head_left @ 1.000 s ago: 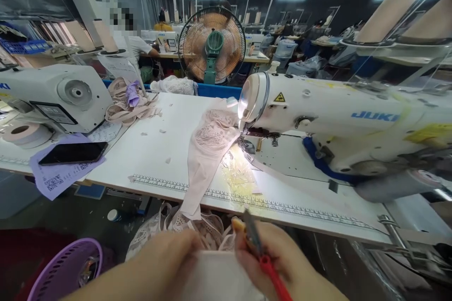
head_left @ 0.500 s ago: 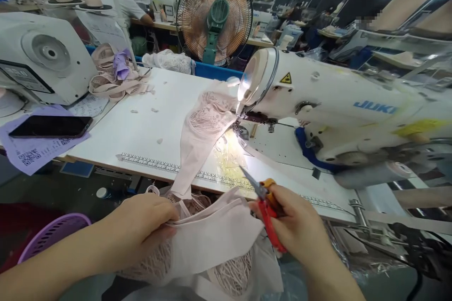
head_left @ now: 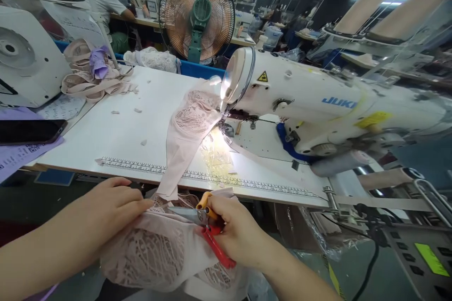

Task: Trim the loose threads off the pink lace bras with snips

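My left hand is closed on the upper edge of a pale pink lace bra, which lies over my lap below the table edge. In my right hand is a pair of scissors with one yellow and one red handle. The blades point left, over the bra's top edge and close to my left fingertips. Whether they touch the fabric I cannot tell. Another pale pink bra lies on the table under the needle of the sewing machine, its wing hanging down toward my hands.
A printed ruler runs along the front of the white table. At left lie a phone on purple paper and a heap of straps. Behind stands a fan. A person in white sits farther back.
The scissors have moved left and down from beside the table edge to the bra, their blades now pointing left. My left hand has moved slightly left. The whole view has shifted to the right.
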Demonstrator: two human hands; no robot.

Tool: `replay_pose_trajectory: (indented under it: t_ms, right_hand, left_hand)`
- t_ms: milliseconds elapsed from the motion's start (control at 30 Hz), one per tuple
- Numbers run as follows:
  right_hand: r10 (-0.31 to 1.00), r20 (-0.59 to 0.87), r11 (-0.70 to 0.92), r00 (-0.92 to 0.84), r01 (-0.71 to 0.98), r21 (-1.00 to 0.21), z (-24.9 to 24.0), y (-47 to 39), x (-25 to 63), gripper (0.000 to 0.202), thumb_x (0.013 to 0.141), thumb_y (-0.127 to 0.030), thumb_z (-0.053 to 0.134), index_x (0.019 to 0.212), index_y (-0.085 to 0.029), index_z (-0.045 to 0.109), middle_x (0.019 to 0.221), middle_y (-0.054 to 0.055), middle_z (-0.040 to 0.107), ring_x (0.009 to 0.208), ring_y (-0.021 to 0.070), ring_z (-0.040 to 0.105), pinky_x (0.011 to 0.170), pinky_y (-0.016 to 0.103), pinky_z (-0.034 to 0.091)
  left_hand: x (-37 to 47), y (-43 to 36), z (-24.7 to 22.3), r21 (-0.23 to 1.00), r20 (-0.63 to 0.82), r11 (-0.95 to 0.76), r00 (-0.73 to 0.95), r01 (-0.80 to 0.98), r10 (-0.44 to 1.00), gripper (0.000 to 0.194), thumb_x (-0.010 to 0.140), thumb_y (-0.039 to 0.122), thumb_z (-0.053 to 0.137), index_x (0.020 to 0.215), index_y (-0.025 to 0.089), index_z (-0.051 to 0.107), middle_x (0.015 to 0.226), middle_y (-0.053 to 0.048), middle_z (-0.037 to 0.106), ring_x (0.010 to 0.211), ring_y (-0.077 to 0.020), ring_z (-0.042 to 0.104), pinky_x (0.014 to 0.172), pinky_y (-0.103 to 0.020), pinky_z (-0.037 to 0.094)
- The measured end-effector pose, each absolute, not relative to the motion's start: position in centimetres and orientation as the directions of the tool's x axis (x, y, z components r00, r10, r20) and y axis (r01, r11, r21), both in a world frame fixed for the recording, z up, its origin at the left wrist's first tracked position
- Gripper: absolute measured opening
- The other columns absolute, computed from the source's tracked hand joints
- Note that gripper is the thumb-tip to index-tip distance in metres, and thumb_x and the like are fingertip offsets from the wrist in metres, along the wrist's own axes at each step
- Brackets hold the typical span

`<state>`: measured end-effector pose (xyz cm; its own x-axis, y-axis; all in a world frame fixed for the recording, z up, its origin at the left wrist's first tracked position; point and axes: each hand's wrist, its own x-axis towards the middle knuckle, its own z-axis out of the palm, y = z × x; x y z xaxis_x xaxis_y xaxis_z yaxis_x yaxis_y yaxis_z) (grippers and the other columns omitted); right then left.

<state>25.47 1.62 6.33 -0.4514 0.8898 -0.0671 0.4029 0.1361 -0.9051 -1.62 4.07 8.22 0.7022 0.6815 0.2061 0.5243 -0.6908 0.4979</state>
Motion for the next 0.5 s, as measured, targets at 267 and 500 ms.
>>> replay_pose_trajectory:
  t_ms: [267, 500]
  right_hand:
    - [0.9, -0.107, 0.103, -0.422, 0.446, -0.889, 6.0, 1.1, 26.2, 0.027, 0.07, -0.018, 0.055, 0.062, -0.021, 0.029, 0.064, -0.003, 0.037, 0.057, 0.0103, 0.03, 0.049, 0.02, 0.028]
    - [0.865, -0.125, 0.172, -0.486, 0.521, -0.836, 4.3, 0.8, 27.8, 0.019, 0.069, -0.024, 0.061, 0.065, -0.019, 0.042, 0.064, -0.003, 0.04, 0.057, 0.0107, 0.032, 0.05, 0.022, 0.027]
  left_hand:
    - [-3.0, 2.1, 8.1, 0.711, 0.097, -0.298, 0.331, 0.636, 0.939, 0.03, 0.085, 0.028, 0.057, 0.113, 0.038, 0.061, 0.107, 0.002, 0.068, 0.093, -0.0186, 0.066, 0.073, -0.015, 0.051]
    - [2.1, 1.4, 6.3, 0.961, 0.183, -0.204, 0.122, 0.186, 0.975, 0.034, 0.091, 0.024, 0.048, 0.122, 0.037, 0.045, 0.091, 0.001, 0.054, 0.073, -0.0124, 0.059, 0.061, -0.018, 0.053]
